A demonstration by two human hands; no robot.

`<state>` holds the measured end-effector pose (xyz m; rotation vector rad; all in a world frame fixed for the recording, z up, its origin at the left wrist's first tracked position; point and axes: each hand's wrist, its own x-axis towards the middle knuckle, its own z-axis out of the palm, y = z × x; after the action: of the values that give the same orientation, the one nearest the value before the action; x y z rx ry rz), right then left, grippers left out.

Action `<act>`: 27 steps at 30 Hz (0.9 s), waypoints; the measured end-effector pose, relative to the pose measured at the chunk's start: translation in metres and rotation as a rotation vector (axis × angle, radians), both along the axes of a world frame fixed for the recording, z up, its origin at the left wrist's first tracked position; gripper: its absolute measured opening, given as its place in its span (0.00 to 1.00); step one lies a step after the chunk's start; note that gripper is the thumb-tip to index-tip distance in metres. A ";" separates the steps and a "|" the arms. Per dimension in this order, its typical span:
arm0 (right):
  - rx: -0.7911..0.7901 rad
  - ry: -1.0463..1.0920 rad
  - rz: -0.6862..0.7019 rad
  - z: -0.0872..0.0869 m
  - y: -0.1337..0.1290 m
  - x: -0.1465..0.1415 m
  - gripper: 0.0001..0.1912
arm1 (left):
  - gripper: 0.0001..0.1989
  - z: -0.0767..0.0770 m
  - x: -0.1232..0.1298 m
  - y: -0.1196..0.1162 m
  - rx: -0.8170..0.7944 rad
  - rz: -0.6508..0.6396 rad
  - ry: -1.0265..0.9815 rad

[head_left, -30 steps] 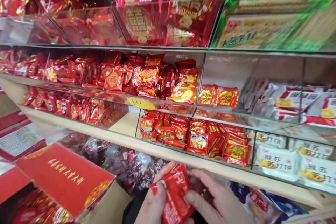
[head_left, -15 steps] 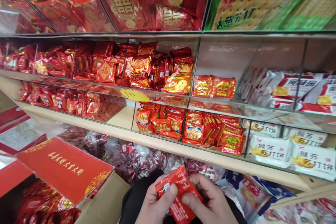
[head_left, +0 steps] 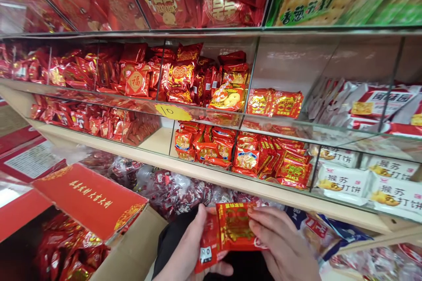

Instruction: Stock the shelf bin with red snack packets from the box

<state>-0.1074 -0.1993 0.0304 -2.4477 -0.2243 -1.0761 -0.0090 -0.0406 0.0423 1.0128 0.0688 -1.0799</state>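
Low in front of the shelves, my hands hold small red snack packets. My left hand (head_left: 189, 246) is closed on a red packet (head_left: 209, 235) with a small black-and-white printed patch, thumb above it and fingertips below. Against that lies a red-and-gold snack packet (head_left: 234, 228), its patterned face up, gripped at its right side by my right hand (head_left: 285, 243). The right fingers lie over its edge; the right thumb is hidden. Similar red-and-gold packets (head_left: 275, 103) stand in a middle-shelf compartment, and more packets (head_left: 293, 167) fill the shelf below.
An opened red carton (head_left: 90, 199) with red packets inside stands at lower left. A yellow price tag (head_left: 173, 112) hangs on the glass shelf edge. White cracker packets (head_left: 343, 182) sit at right. Bagged goods (head_left: 174, 191) lie under the wooden shelf edge (head_left: 132, 153).
The packets have turned from showing a printed red back to showing a gold patterned face. My hands have moved apart, with the right fingers now over the packet's edge. The view has shifted slightly.
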 end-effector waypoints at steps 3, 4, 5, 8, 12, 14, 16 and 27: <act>-0.097 -0.027 0.009 -0.012 0.005 -0.004 0.24 | 0.16 0.000 -0.004 0.000 -0.051 -0.113 0.030; -0.055 -0.034 -0.017 -0.016 0.007 -0.005 0.23 | 0.15 0.000 -0.005 0.000 -0.038 -0.112 0.027; 0.023 -0.036 -0.059 -0.018 0.009 -0.006 0.21 | 0.15 0.000 -0.005 0.000 -0.019 -0.098 0.015; 0.515 0.106 -0.151 -0.019 0.011 -0.006 0.16 | 0.16 0.001 -0.006 -0.002 0.013 -0.076 -0.050; 1.264 0.461 0.047 -0.011 0.015 0.004 0.16 | 0.17 0.000 -0.007 -0.004 0.024 -0.103 -0.184; 1.340 0.496 0.072 -0.008 0.018 0.008 0.15 | 0.18 -0.002 -0.008 -0.005 0.052 -0.120 -0.229; 1.302 0.440 -0.005 -0.006 0.021 0.009 0.14 | 0.20 -0.003 -0.009 -0.006 0.085 -0.108 -0.236; 0.656 0.376 -0.270 0.001 0.005 0.005 0.15 | 0.24 -0.008 -0.007 -0.005 0.087 -0.180 -0.273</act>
<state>-0.1025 -0.1947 0.0318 -2.0398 0.5127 -0.6234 -0.0159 -0.0456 0.0343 1.2555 -0.2018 -1.0989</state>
